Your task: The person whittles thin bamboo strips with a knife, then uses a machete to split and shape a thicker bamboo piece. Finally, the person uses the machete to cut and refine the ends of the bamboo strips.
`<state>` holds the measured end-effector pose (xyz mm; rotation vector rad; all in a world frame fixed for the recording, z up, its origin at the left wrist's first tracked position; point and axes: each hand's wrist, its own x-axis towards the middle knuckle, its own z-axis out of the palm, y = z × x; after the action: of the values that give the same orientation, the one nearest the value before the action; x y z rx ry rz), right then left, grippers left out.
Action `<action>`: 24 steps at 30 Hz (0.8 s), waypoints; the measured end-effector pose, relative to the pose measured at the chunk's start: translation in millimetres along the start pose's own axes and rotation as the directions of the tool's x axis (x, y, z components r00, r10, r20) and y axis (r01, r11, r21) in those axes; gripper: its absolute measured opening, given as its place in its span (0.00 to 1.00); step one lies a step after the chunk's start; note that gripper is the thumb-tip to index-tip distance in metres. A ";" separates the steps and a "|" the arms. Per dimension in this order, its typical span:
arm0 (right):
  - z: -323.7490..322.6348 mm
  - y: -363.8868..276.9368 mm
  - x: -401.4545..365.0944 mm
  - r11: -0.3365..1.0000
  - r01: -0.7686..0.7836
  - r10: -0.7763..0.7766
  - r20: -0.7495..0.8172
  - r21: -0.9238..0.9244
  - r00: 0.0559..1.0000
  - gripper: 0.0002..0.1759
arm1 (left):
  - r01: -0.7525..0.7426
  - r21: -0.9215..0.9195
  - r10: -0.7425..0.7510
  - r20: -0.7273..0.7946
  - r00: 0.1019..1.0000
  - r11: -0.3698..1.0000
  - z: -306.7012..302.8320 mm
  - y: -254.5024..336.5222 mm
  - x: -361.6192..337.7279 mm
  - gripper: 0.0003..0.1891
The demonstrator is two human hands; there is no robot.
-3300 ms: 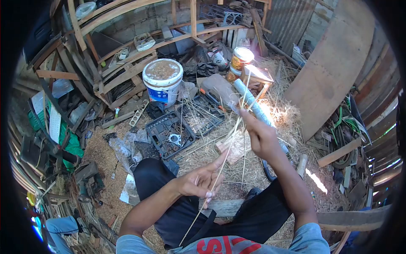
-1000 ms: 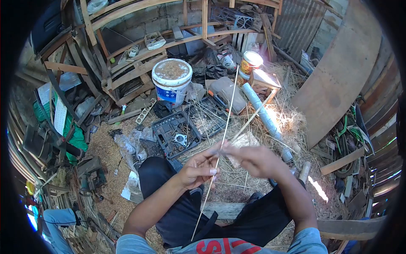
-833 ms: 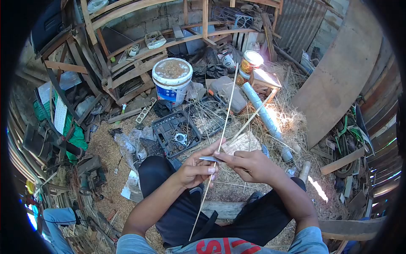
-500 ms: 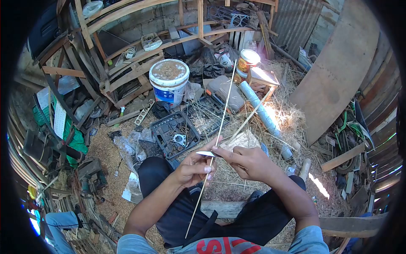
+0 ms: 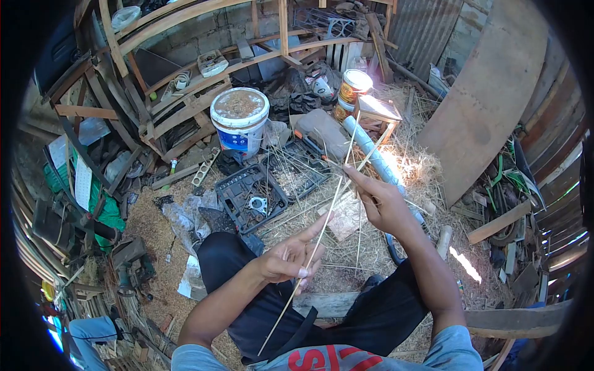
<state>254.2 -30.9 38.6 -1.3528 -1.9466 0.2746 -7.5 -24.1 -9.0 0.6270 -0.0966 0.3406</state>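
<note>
- The right hand (image 5: 382, 201) has moved outward: 0.5 s ago it was right beside the left hand, with a pale blade across the strip, and now it is farther off, toward 1 o'clock from the left hand.
- The left hand (image 5: 291, 263) keeps nearly the same place, so the 2 hands are now well apart.
- For the work in hand, I judge this to be 1 outward stroke along the thin strip (image 5: 326, 222), the action having shifted from beside the left fingers to the upper part.
- The strip slants through the left hand: its lower end is toward 7 o'clock, over the dark trousers (image 5: 226, 256), and its upper end toward 1 o'clock, at the far end of the pale blue pipe (image 5: 374, 151).
- Left grip: thumb and fingers pinch the strip, with the index finger stretched up toward 1 o'clock.
- Right grip: fingers curled, the index finger reaching toward 11 o'clock at the strip; I cannot tell what it pinches, as the blade does not show clearly.
- The left forearm comes in from 7 o'clock, elbow bent; the right forearm comes from 5 o'clock, more outstretched.
</note>
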 end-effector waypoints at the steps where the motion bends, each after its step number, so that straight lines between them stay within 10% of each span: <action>1: -1.8 3.3 1.4 0.999 -0.045 0.045 -0.024 0.011 0.999 0.31 | 0.023 0.008 -0.024 0.026 0.999 1.000 1.6 -0.3 -1.9 0.55; 10: -20.1 40.9 9.6 0.973 -0.213 0.229 -0.311 0.086 0.922 0.25 | -0.088 0.038 0.093 -0.140 0.986 0.995 -6.0 -0.9 -1.0 0.48; 24: 50.9 -41.9 -18.5 0.740 -0.439 0.311 0.319 0.511 0.895 0.18 | -0.219 0.525 0.542 -0.607 0.581 0.822 -27.3 12.3 4.7 0.13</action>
<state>193.1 -53.3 17.5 -1.3176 -1.5285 1.1567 -7.7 2.6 -23.4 0.8288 0.6625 1.0629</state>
